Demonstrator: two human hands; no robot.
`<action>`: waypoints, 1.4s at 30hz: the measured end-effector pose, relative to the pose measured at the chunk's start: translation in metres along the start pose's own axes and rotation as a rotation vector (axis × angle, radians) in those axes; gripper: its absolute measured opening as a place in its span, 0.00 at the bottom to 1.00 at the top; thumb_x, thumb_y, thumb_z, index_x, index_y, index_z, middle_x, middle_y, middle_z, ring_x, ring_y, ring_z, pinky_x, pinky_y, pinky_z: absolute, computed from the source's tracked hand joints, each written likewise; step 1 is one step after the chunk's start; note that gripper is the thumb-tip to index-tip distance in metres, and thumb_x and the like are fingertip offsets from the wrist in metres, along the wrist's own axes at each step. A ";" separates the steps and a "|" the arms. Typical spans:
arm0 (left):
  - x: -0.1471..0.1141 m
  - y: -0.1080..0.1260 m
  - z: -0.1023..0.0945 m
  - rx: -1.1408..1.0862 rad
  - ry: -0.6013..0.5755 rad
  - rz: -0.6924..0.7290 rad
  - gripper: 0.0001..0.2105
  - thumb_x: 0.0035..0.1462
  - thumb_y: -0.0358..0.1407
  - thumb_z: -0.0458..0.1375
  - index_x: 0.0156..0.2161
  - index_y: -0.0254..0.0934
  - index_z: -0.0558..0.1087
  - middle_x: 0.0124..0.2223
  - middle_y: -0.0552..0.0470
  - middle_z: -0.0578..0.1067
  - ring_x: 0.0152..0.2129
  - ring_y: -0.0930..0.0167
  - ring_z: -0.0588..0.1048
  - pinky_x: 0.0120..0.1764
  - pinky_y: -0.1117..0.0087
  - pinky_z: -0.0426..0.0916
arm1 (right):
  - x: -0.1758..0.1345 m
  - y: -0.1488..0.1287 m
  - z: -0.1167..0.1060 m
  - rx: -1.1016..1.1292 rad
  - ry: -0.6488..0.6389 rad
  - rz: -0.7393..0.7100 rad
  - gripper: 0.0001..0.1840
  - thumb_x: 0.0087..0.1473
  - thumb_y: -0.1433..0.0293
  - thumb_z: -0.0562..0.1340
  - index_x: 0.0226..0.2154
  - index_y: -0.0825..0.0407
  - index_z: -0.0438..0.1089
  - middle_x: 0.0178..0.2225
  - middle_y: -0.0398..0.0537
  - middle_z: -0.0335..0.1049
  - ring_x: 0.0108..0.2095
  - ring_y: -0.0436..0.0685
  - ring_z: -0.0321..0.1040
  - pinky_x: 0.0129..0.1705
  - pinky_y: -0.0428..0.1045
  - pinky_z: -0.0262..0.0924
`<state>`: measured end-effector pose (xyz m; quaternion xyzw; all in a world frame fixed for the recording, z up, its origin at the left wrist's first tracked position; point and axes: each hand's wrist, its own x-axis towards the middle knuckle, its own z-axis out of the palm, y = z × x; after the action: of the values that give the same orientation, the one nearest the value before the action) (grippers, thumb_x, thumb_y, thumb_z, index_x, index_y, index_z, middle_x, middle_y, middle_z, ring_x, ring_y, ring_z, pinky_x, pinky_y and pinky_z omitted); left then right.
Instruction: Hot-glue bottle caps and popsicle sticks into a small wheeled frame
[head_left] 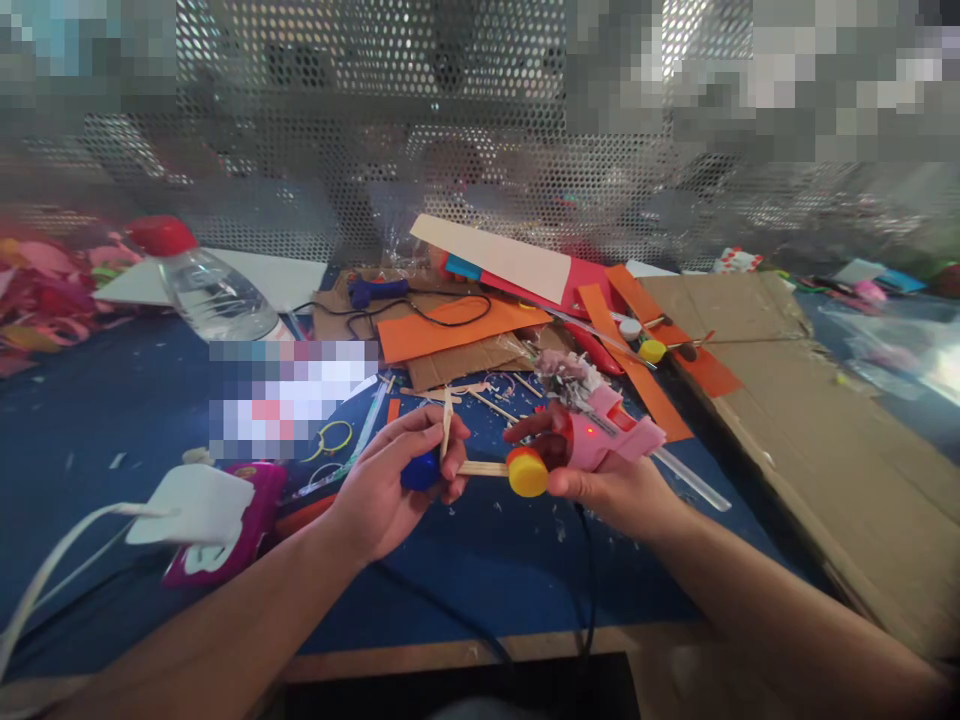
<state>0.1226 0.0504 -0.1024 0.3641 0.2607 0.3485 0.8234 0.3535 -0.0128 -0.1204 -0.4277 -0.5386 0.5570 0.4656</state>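
My left hand [409,470] grips a small craft-stick piece built from wooden sticks [484,468] and bottle caps. A blue cap [421,470] sits against its palm, and one short stick [447,425] stands up at the fingertips. At the other end of the sticks is a yellow cap [529,474], close to the fingers of my right hand [607,490]. That hand is wrapped around a pink glue gun [611,435] with a red light lit; a black cord hangs below it. Its nozzle is hard to make out.
A water bottle [217,285], white charger [191,505] and magenta phone-like item [262,490] lie left. Orange sheets [465,325], cardboard [810,400] and loose sticks [491,405] lie behind and right. A perforated metal screen [435,130] stands at the back.
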 end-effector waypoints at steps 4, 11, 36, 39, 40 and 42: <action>0.001 -0.003 0.000 0.094 0.053 0.076 0.10 0.57 0.39 0.68 0.38 0.34 0.78 0.29 0.52 0.76 0.23 0.72 0.76 0.26 0.75 0.70 | 0.001 0.000 0.005 -0.003 0.086 0.027 0.25 0.47 0.57 0.78 0.44 0.48 0.73 0.40 0.47 0.77 0.39 0.56 0.77 0.42 0.52 0.74; 0.008 -0.013 -0.010 0.387 0.202 0.378 0.15 0.54 0.39 0.72 0.45 0.38 0.77 0.39 0.51 0.76 0.32 0.72 0.75 0.29 0.75 0.73 | 0.002 -0.004 0.006 -0.119 0.137 -0.056 0.23 0.48 0.55 0.77 0.40 0.47 0.71 0.37 0.46 0.76 0.39 0.57 0.76 0.44 0.55 0.75; -0.003 -0.012 -0.002 0.207 -0.155 -0.146 0.15 0.54 0.43 0.73 0.33 0.33 0.77 0.26 0.49 0.79 0.23 0.72 0.77 0.26 0.76 0.74 | -0.010 -0.010 0.002 -0.158 0.087 -0.201 0.10 0.65 0.62 0.65 0.49 0.42 0.72 0.44 0.46 0.73 0.42 0.54 0.72 0.44 0.51 0.69; -0.004 -0.012 -0.003 0.149 -0.222 -0.223 0.14 0.53 0.42 0.73 0.32 0.32 0.77 0.25 0.49 0.79 0.22 0.71 0.78 0.25 0.76 0.73 | -0.010 -0.016 -0.001 -0.099 -0.127 -0.186 0.23 0.61 0.60 0.69 0.56 0.41 0.68 0.40 0.45 0.73 0.39 0.53 0.73 0.37 0.48 0.68; -0.004 -0.011 -0.004 0.132 -0.234 -0.244 0.14 0.53 0.41 0.73 0.32 0.32 0.77 0.25 0.49 0.79 0.22 0.71 0.79 0.25 0.76 0.73 | -0.010 -0.017 -0.001 -0.081 -0.179 -0.188 0.29 0.58 0.59 0.72 0.59 0.40 0.66 0.40 0.44 0.74 0.37 0.53 0.73 0.35 0.47 0.68; -0.004 -0.010 -0.004 0.110 -0.255 -0.277 0.13 0.52 0.40 0.73 0.33 0.33 0.77 0.25 0.49 0.79 0.22 0.71 0.79 0.26 0.75 0.74 | -0.009 -0.018 -0.002 -0.090 -0.211 -0.194 0.44 0.50 0.58 0.77 0.65 0.39 0.60 0.41 0.45 0.75 0.36 0.53 0.74 0.35 0.47 0.68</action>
<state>0.1211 0.0438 -0.1116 0.4104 0.2205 0.1681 0.8687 0.3578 -0.0211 -0.1031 -0.3333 -0.6477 0.5264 0.4385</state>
